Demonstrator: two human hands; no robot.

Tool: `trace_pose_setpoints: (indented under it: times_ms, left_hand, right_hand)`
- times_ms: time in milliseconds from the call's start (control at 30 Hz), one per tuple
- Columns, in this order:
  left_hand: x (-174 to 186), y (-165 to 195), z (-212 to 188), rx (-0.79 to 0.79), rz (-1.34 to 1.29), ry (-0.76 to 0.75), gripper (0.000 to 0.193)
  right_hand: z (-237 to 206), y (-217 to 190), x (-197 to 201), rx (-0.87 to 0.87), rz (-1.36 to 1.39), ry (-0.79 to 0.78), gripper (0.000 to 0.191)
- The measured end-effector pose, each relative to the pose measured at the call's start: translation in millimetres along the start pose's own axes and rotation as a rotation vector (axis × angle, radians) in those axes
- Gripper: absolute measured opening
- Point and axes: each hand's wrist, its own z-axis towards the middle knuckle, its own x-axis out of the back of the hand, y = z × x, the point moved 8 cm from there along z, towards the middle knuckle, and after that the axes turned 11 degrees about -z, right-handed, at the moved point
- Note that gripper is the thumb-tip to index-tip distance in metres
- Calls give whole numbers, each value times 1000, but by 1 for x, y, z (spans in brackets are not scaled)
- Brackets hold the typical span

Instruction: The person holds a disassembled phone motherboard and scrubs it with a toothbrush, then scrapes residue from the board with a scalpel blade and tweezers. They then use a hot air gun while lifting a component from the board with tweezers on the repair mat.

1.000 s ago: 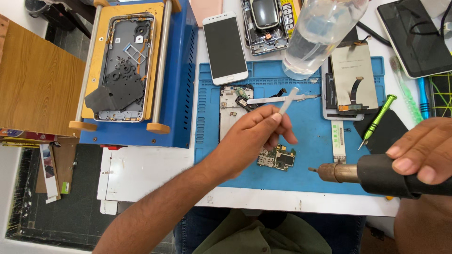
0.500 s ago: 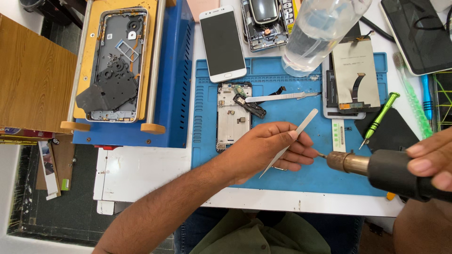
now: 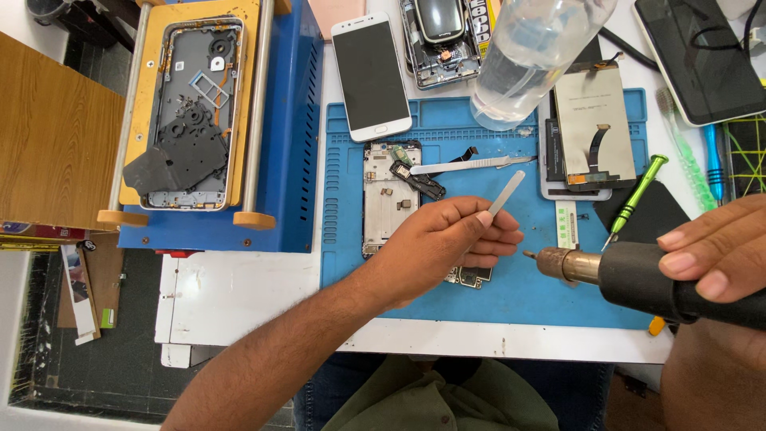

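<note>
From the head camera, the left hand is curled shut around a thin flat metal strip, pinched between thumb and fingers so the pale, matte blade sticks up and to the right over the blue mat. Under the fingers a small circuit board peeks out, dark with tiny parts, lying on the mat. The right hand is wrapped closed on the black handle of a hot air tool, whose brass-coloured nozzle points left, just beside the left fingers and above the board.

Compared with half a second ago, the left hand has lifted a little and the strip now points higher, while the nozzle has slid leftward and closer to the fingers.

On the mat a phone frame lies flat, silvery with dark parts, and steel tweezers rest across its top. A white phone lies face up beyond it. A clear plastic bottle stands at the mat's far edge, and a green-handled screwdriver lies slanted on the right. The surface under the mat is white.
</note>
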Motion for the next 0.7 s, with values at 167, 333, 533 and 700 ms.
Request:
trace_pose_setpoints:
  times_ms: [167,333,533,700]
  left_hand:
    - [5,31,-16,-140,249,94,34]
    - [7,62,-38,-234,630,248,27]
    - [9,73,-45,-174,772,381,18]
    - [14,84,-49,-59,1044,397,32]
  right_hand:
    - [7,-6,-3,-21,4,114,33]
    - [29,-19,-4,-180,-54,232,48]
    - [45,-54,-17,-274,73,589,60]
    - [77,-64,-15,-214,236,530,49]
